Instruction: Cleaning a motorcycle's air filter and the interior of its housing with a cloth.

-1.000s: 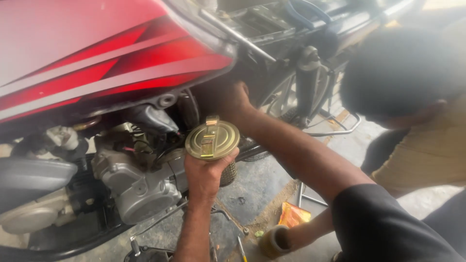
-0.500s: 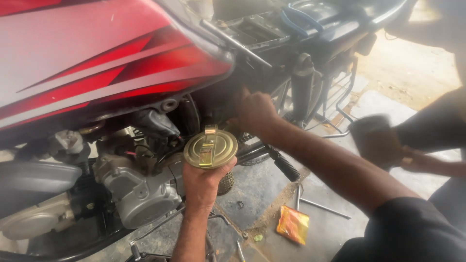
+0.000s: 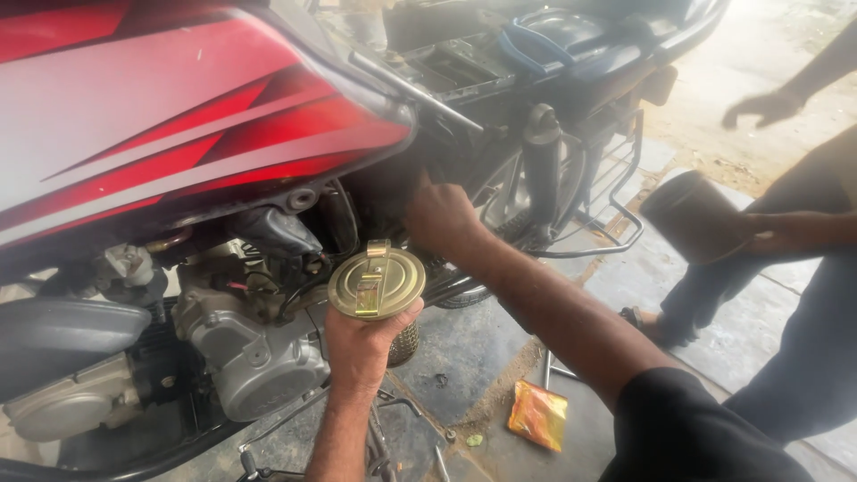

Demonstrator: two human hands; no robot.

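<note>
Brass-coloured round cap with a hinged flap on its face sits in our left hand, fingers wrapped round its lower rim from below, cap face turned up toward the camera. It is held in front of the grey engine block, just below the red fuel tank of the motorcycle.

Our right hand reaches in under the rear edge of the tank, into the dark gap by the frame. Fingers are curled and pressed against something in there; we cannot tell what it grips, the fingertips are hidden in shadow. The right forearm runs down to a black sleeve at the lower right.

Behind the right hand stands the black rear shock absorber, with a wire side guard just beside it. The seat is off, showing the open black frame tray on top.

On the concrete floor lies an orange crumpled wrapper, near a thin metal rod.

Another person stands at right, one hand holding a dark cylindrical can, the other hand open and blurred farther back.
</note>
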